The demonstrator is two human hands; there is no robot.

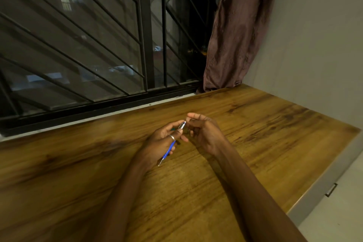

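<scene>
My left hand (pixel 161 141), with a ring on the thumb, grips a blue mechanical pencil (pixel 170 148) over the wooden table (pixel 255 124). The pencil's thin metal tip points back towards me and its silver top end sticks out past the fingers. My right hand (pixel 204 133) hovers just right of that silver end, fingers curled, with the fingertips close to it. Whether they pinch something small I cannot tell. A small green thing (pixel 173 129) shows behind the left fingers, mostly hidden.
A barred window (pixel 88 45) runs along the table's far edge. A brownish curtain (pixel 231 35) hangs at the back right corner beside a pale wall (pixel 314 45). The table's right edge drops to a white drawer front with a handle (pixel 331 189).
</scene>
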